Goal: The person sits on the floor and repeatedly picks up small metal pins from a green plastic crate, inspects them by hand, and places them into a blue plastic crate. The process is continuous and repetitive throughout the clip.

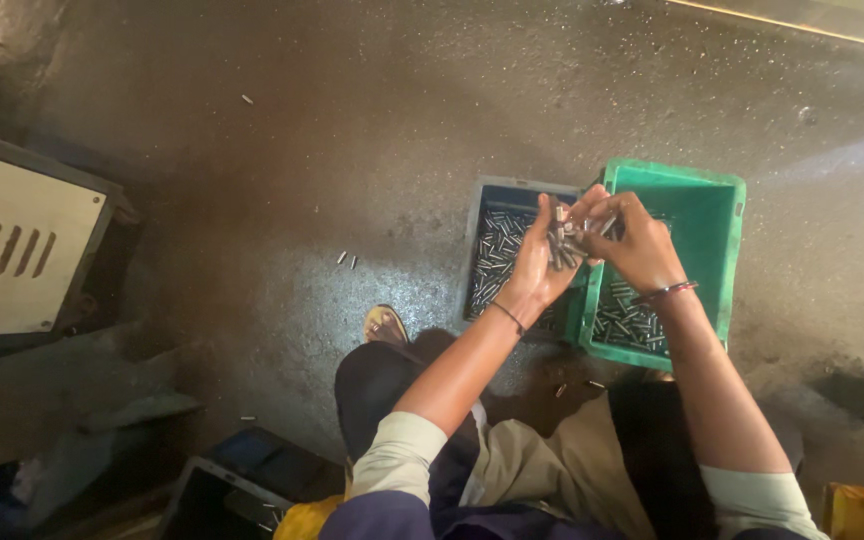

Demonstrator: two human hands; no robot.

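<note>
Person crouched or seated low on the floor; knees and a sandalled foot point(385, 325) at bottom of frame, pale rolled sleeves on both forearms.

Left hand point(537, 262) cupped palm-up, fingers curled around a bundle of short grey metal pins point(562, 243) that stand roughly upright in the palm. A thin dark band circles that wrist. Right hand point(634, 245) pinched narrow, fingertips on the top of the same bundle, either picking one pin out or squaring the ends; which, the view does not settle. Red bangle on that wrist.

Both hands hover above the seam between two containers set touching side by side on the floor. Under the left hand, a blue-grey rectangular plastic tray point(480, 262) carries a dense layer of loose pins lying flat. Under the right, a green rectangular plastic crate point(727, 255) has a smaller heap of pins at its near end; the far part shows bare bottom.

Judgement: sorting or transfer is midway. The tray is well stocked, the crate only partly filled, one handful in work. Much appears left.

Farther out, a few stray pins point(347, 259) lie on the dark concrete floor point(352, 130), apart from the containers. At far left, a pale slotted metal panel point(12, 250).
</note>
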